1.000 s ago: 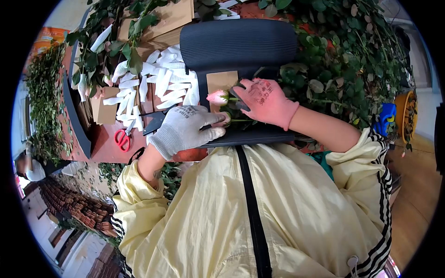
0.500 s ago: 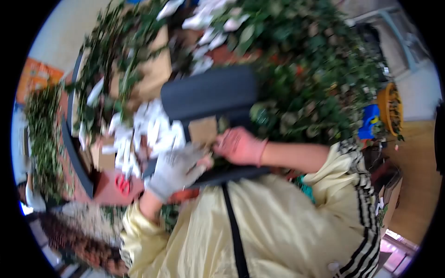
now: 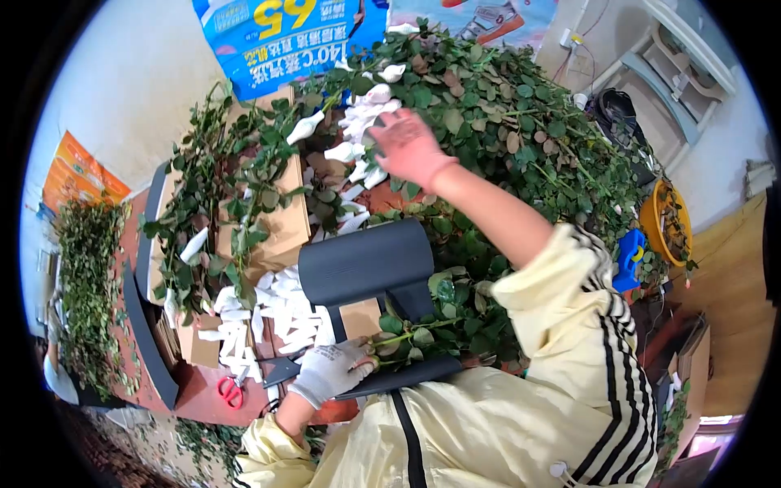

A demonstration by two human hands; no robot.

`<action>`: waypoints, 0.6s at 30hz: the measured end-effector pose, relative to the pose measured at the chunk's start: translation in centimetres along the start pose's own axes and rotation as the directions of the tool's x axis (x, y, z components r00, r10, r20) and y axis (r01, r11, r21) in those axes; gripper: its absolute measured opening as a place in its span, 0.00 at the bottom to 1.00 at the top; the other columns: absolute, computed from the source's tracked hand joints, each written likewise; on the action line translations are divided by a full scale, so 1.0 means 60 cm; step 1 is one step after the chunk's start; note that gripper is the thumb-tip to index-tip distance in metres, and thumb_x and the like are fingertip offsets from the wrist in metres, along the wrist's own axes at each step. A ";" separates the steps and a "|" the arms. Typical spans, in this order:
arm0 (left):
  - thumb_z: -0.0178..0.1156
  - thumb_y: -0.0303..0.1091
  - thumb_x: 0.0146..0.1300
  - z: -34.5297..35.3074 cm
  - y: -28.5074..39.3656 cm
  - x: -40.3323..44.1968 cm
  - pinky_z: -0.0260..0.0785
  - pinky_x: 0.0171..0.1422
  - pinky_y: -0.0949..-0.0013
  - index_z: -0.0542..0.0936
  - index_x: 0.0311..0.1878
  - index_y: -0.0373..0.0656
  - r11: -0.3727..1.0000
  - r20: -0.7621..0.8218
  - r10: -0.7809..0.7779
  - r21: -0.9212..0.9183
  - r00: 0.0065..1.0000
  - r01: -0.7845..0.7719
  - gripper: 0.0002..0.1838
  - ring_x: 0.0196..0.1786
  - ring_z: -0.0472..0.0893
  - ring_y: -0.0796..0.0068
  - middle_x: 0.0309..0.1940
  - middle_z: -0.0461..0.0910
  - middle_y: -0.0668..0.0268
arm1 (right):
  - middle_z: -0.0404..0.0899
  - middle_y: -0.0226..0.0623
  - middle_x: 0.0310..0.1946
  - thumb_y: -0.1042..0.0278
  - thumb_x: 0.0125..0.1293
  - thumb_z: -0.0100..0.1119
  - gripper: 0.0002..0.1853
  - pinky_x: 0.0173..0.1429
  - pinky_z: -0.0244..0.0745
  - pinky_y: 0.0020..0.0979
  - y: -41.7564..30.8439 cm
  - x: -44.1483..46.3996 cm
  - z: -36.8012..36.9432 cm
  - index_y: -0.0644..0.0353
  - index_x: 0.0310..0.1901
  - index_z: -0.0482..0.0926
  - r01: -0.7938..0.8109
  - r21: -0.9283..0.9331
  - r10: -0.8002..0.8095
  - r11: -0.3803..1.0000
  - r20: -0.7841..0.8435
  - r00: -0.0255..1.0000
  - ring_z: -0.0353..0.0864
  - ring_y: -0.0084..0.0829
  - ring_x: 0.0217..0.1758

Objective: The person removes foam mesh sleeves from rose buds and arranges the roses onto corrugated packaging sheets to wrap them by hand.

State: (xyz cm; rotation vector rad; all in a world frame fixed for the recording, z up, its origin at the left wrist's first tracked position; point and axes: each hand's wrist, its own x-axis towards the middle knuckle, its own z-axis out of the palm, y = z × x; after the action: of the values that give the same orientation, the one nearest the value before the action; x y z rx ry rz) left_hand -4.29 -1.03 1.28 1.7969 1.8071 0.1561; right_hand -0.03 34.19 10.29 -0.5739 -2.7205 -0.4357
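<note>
My left hand (image 3: 333,371), in a white-grey glove, is closed around the rose heads at the near edge of the black stand (image 3: 366,260). Green stems and leaves (image 3: 423,333) run right from it. A piece of brown cardboard (image 3: 360,319) lies on the stand just beyond that hand. My right hand (image 3: 407,146), in a pink glove, is stretched out with fingers spread over the far side, beside roses in white net sleeves (image 3: 370,114) and next to the heap of leafy stems (image 3: 504,122).
White net sleeves (image 3: 285,305) are piled left of the stand. Red scissors (image 3: 231,392) lie on the red table (image 3: 199,398). Leafy stems cover cardboard (image 3: 281,220) at the back left. A yellow basket (image 3: 665,224) and blue object (image 3: 629,260) stand at the right.
My right hand has left the stand and reached far forward, its fingers now spread. The left hand has stayed at the stand with the roses. The view has tilted up towards the wall.
</note>
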 end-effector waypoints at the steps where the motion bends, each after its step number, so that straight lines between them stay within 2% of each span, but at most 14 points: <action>1: 0.48 0.55 0.63 -0.009 0.012 -0.002 0.72 0.51 0.59 0.76 0.55 0.46 1.000 -0.027 -0.025 0.014 0.999 0.025 0.26 0.49 0.80 0.58 0.56 0.75 0.61 | 0.73 0.42 0.52 0.58 0.56 0.55 0.14 0.58 0.65 0.42 -0.009 0.016 0.022 0.51 0.44 0.78 -0.008 -0.024 0.009 1.000 0.066 0.998 0.71 0.43 0.56; 2: 0.49 0.55 0.63 -0.005 0.010 0.000 0.72 0.51 0.60 0.77 0.55 0.46 1.000 -0.026 -0.020 0.008 0.999 0.020 0.26 0.49 0.80 0.59 0.56 0.75 0.61 | 0.71 0.42 0.53 0.59 0.55 0.56 0.14 0.57 0.64 0.44 -0.014 0.034 0.051 0.51 0.43 0.78 -0.023 -0.056 0.030 0.998 0.132 0.991 0.69 0.45 0.56; 4: 0.49 0.54 0.62 0.007 -0.003 0.003 0.72 0.51 0.61 0.77 0.56 0.47 1.000 -0.047 0.024 0.004 0.999 -0.023 0.26 0.50 0.80 0.60 0.56 0.75 0.61 | 0.70 0.40 0.55 0.60 0.58 0.52 0.12 0.57 0.64 0.48 -0.019 0.067 0.169 0.51 0.41 0.80 -0.007 -0.316 0.047 0.949 0.120 0.992 0.69 0.45 0.56; 6: 0.50 0.54 0.62 -0.010 0.013 0.003 0.71 0.53 0.62 0.77 0.56 0.47 1.000 0.012 -0.012 0.019 1.000 0.011 0.26 0.52 0.78 0.61 0.55 0.76 0.61 | 0.70 0.40 0.55 0.61 0.60 0.50 0.11 0.55 0.65 0.48 -0.027 0.069 0.103 0.51 0.38 0.81 0.057 -0.307 0.042 0.950 0.306 0.951 0.69 0.45 0.55; 7: 0.50 0.54 0.62 -0.014 0.016 0.002 0.71 0.53 0.62 0.77 0.55 0.47 1.000 -0.001 -0.009 0.006 1.000 0.009 0.26 0.52 0.78 0.61 0.55 0.76 0.61 | 0.71 0.39 0.51 0.60 0.60 0.51 0.09 0.54 0.66 0.43 -0.023 0.061 0.081 0.52 0.35 0.79 -0.016 -0.189 0.059 0.982 0.224 0.973 0.70 0.39 0.54; 8: 0.51 0.54 0.62 -0.015 0.019 0.000 0.71 0.54 0.62 0.78 0.55 0.47 1.000 -0.015 -0.011 -0.012 1.000 0.011 0.25 0.52 0.78 0.61 0.55 0.76 0.61 | 0.74 0.36 0.43 0.61 0.59 0.53 0.07 0.48 0.69 0.33 -0.003 0.073 0.116 0.51 0.30 0.77 -0.009 -0.225 0.023 0.974 0.059 0.998 0.73 0.30 0.47; 9: 0.51 0.54 0.62 -0.015 0.020 0.000 0.71 0.54 0.62 0.78 0.55 0.47 1.000 -0.016 -0.006 -0.016 1.000 0.006 0.25 0.52 0.78 0.61 0.55 0.76 0.61 | 0.74 0.35 0.39 0.60 0.60 0.51 0.07 0.45 0.69 0.31 0.017 0.063 0.074 0.50 0.29 0.77 -0.045 -0.006 0.044 0.999 -0.142 0.989 0.74 0.29 0.44; 11: 0.52 0.53 0.62 -0.017 0.021 0.000 0.71 0.54 0.62 0.79 0.52 0.47 1.000 -0.035 0.010 -0.023 0.999 -0.011 0.24 0.52 0.78 0.59 0.54 0.76 0.61 | 0.74 0.34 0.35 0.60 0.61 0.50 0.08 0.41 0.69 0.28 0.069 0.024 -0.037 0.49 0.29 0.76 -0.032 0.212 0.100 0.977 -0.317 0.943 0.75 0.28 0.40; 13: 0.53 0.52 0.61 -0.021 0.028 -0.001 0.71 0.53 0.61 0.80 0.49 0.47 1.000 -0.041 -0.014 -0.022 0.999 0.013 0.22 0.51 0.78 0.59 0.53 0.77 0.61 | 0.75 0.36 0.39 0.54 0.59 0.50 0.11 0.47 0.72 0.36 0.123 -0.017 -0.203 0.48 0.37 0.77 -0.163 -0.342 0.088 0.925 -0.224 0.971 0.76 0.41 0.44; 14: 0.53 0.52 0.61 -0.021 0.028 -0.001 0.71 0.52 0.61 0.80 0.49 0.47 0.999 -0.029 -0.034 -0.010 0.999 0.034 0.22 0.51 0.78 0.59 0.52 0.77 0.61 | 0.75 0.37 0.39 0.53 0.60 0.50 0.14 0.48 0.74 0.40 0.186 -0.040 -0.232 0.52 0.40 0.77 -0.222 -0.288 0.102 0.931 -0.380 0.919 0.77 0.41 0.43; 15: 0.53 0.52 0.61 -0.021 0.024 0.001 0.71 0.52 0.61 0.80 0.49 0.47 0.999 -0.036 -0.030 -0.016 0.999 0.030 0.22 0.51 0.78 0.59 0.52 0.77 0.61 | 0.76 0.38 0.43 0.53 0.61 0.50 0.16 0.48 0.74 0.40 0.213 -0.075 -0.314 0.52 0.45 0.77 -0.320 -0.188 0.221 0.929 -0.413 0.883 0.77 0.40 0.44; 16: 0.53 0.52 0.61 -0.018 0.020 0.003 0.71 0.52 0.61 0.81 0.48 0.47 1.000 -0.038 -0.018 -0.010 0.999 0.018 0.21 0.50 0.79 0.59 0.51 0.77 0.61 | 0.78 0.40 0.43 0.54 0.61 0.49 0.17 0.46 0.74 0.39 0.306 -0.103 -0.345 0.53 0.45 0.78 -0.318 -0.349 0.071 0.882 -0.567 0.821 0.78 0.39 0.42; 17: 0.53 0.52 0.60 -0.016 0.019 0.003 0.72 0.51 0.60 0.81 0.46 0.47 1.000 -0.039 -0.005 -0.005 0.999 0.005 0.21 0.50 0.79 0.59 0.51 0.78 0.61 | 0.81 0.42 0.39 0.54 0.61 0.48 0.16 0.45 0.73 0.39 0.366 -0.121 -0.407 0.55 0.40 0.80 -0.541 0.117 0.486 0.833 -0.625 0.611 0.80 0.39 0.39; 18: 0.53 0.52 0.60 -0.016 0.020 0.003 0.72 0.51 0.60 0.81 0.46 0.47 1.000 -0.045 0.000 -0.014 0.999 -0.001 0.21 0.50 0.79 0.59 0.51 0.78 0.61 | 0.82 0.41 0.32 0.52 0.59 0.49 0.17 0.43 0.72 0.38 0.454 -0.159 -0.456 0.54 0.38 0.81 -0.541 0.365 0.628 0.757 -0.636 0.449 0.81 0.37 0.36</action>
State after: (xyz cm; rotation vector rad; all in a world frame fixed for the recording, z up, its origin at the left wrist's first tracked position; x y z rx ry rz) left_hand -3.67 -0.48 2.60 1.7975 1.8326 0.2099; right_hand 26.88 45.02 37.50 -1.0042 -1.6000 -0.2374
